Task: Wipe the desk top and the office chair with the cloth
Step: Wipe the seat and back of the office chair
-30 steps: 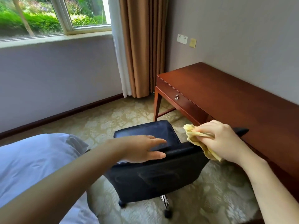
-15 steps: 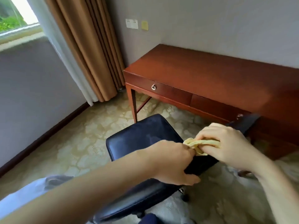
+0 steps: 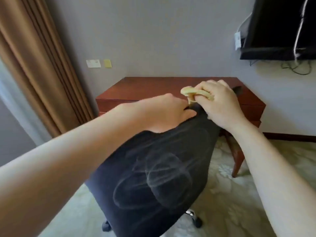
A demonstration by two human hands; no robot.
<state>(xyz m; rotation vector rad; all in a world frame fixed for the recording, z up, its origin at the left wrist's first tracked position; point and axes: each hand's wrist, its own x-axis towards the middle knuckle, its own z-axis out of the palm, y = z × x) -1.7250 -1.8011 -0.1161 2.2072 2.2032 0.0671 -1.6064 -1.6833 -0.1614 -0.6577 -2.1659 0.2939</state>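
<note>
Grey wall [image 3: 153, 40] backs the wooden counter [image 3: 136, 89]. Right grip [image 3: 220, 103] is clamped on the yellow cloth [image 3: 188, 91] at the chair [image 3: 162, 168] back's top edge, and left grip [image 3: 164, 113] curls over that edge. Pressing hard could roll the chair away on its castors [image 3: 196, 221].

Grey wall [image 3: 153, 31], tan curtain [image 3: 34, 65], patterned carpet [image 3: 230, 211]

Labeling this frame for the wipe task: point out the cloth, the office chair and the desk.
cloth [image 3: 189, 91]: head view, bunched yellow end.
office chair [image 3: 162, 168]: head view, middle of the black backrest.
desk [image 3: 145, 88]: head view, bare left part of the top.
</note>
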